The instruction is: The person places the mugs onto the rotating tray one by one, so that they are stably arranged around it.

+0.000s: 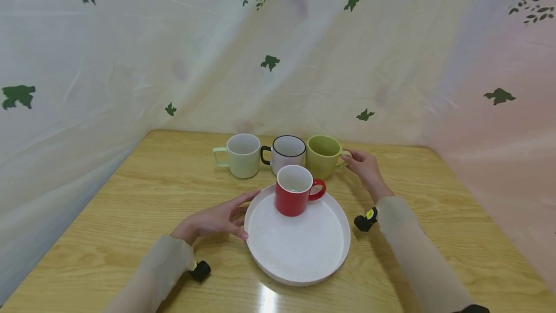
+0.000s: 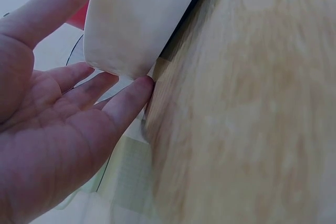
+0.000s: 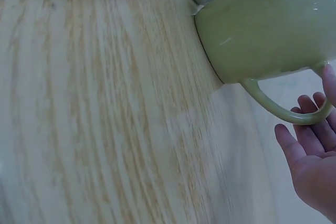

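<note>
My right hand (image 1: pixel 364 164) pinches the handle of an olive-green mug (image 1: pixel 322 158), which stands at the right end of a back row. In the right wrist view the thumb lies on the handle's upper part, with the fingers (image 3: pixel 310 135) behind its loop. My left hand (image 1: pixel 217 219) spreads along the left side of a round white tray (image 1: pixel 299 255), with fairly straight fingers touching its wall (image 2: pixel 131 30). A red mug (image 1: pixel 292 199) with a white inside stands toward the tray's far edge, its handle pointing right.
Left of the olive-green mug stand a white mug (image 1: pixel 286 151) with a dark rim and handle, and a pale green mug (image 1: pixel 244 158). All rest on a wooden table (image 1: pixel 152 182). A leaf-printed cloth (image 1: pixel 208 62) hangs behind the table's far edge.
</note>
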A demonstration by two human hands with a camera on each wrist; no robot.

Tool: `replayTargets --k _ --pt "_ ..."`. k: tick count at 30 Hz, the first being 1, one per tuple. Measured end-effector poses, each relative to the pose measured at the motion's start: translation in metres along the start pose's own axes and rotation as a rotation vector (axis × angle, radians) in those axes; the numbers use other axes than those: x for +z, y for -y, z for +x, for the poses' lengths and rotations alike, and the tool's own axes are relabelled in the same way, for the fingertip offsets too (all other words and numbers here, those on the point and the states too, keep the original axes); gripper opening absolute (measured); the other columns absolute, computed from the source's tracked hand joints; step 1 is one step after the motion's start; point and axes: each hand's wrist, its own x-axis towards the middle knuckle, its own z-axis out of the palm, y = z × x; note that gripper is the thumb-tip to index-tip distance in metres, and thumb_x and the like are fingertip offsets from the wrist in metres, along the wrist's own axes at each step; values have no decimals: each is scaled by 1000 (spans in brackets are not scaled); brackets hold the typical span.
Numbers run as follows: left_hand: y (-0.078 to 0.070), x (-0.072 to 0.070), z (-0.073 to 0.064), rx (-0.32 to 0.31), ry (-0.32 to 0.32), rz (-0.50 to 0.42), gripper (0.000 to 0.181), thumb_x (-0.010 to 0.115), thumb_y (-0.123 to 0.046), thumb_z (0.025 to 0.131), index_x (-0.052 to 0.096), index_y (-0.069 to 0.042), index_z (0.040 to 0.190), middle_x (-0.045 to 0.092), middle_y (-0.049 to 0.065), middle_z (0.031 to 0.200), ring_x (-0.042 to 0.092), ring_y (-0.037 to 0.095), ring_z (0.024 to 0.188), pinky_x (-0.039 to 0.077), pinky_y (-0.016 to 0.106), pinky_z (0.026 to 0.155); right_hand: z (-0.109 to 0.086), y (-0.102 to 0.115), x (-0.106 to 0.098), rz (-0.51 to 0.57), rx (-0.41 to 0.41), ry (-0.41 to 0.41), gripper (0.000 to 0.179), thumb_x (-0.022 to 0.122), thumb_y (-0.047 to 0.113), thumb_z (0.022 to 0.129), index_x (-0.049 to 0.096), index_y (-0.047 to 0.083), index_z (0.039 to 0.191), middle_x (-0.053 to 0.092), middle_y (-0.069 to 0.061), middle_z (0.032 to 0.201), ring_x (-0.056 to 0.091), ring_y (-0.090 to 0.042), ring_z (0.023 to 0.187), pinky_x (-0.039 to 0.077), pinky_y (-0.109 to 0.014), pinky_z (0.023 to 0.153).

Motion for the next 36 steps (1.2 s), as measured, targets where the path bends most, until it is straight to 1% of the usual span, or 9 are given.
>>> replayTargets --k 5,6,10,13,18,24,27,31,36 --pt "-1 0 0 5 9 -2 106 78 -13 80 6 -18 157 -1 8 165 5 38 151 25 47 120 0 0 -1 68 8 33 56 64 31 93 50 4 140 50 -14 145 56 0 106 52 -25 100" --pt "-2 0 0 4 9 -5 106 79 -13 80 6 -19 157 -1 8 165 5 37 151 25 47 120 -1 0 -2 92 6 36 55 66 31 92 53 5 138 51 -14 143 57 -3 108 53 -25 98" --pt "-3 0 0 1 4 -1 106 79 -12 80 7 -19 157 0 6 165 5 36 151 25 46 120 0 -1 -2 88 7 48 54 65 32 92 53 5 138 51 -13 143 54 -7 114 53 -23 97" --pt "-2 0 1 10 6 1 106 78 -11 80 7 -18 157 -1 7 165 4 36 151 25 47 120 2 -1 -1 62 31 37 53 62 28 95 49 2 139 53 -10 136 53 -5 111 52 -22 97" --pt "0 0 1 31 20 -7 109 79 -12 79 4 -16 157 -4 8 165 1 37 151 22 48 120 2 -1 0 44 60 35 49 59 25 97 48 -2 136 56 7 113 53 0 101 52 -15 92" --pt "0 1 1 43 22 11 110 79 -15 79 2 -13 157 -5 9 165 3 37 151 23 49 120 -4 0 1 69 57 11 50 61 25 95 49 -2 136 57 12 107 56 -3 102 54 -14 87" --pt "-1 2 1 39 16 18 110 80 -15 79 3 -13 157 -4 9 165 5 37 151 24 49 119 -6 -1 1 79 50 -2 50 63 25 94 51 -3 134 59 17 101 58 -4 100 55 -13 83" --pt "-1 3 0 25 7 13 110 79 -14 79 2 -13 157 -4 10 165 7 38 150 24 49 119 -6 -4 2 106 49 -6 39 66 24 93 59 2 125 61 20 93 57 -1 95 55 -12 79" --pt "1 6 -3 30 -19 12 108 78 -11 80 2 -13 157 -3 11 165 9 40 150 24 50 119 -9 -4 4 165 46 -15 12 69 23 90 68 19 101 65 20 90 59 2 89 56 -13 77"
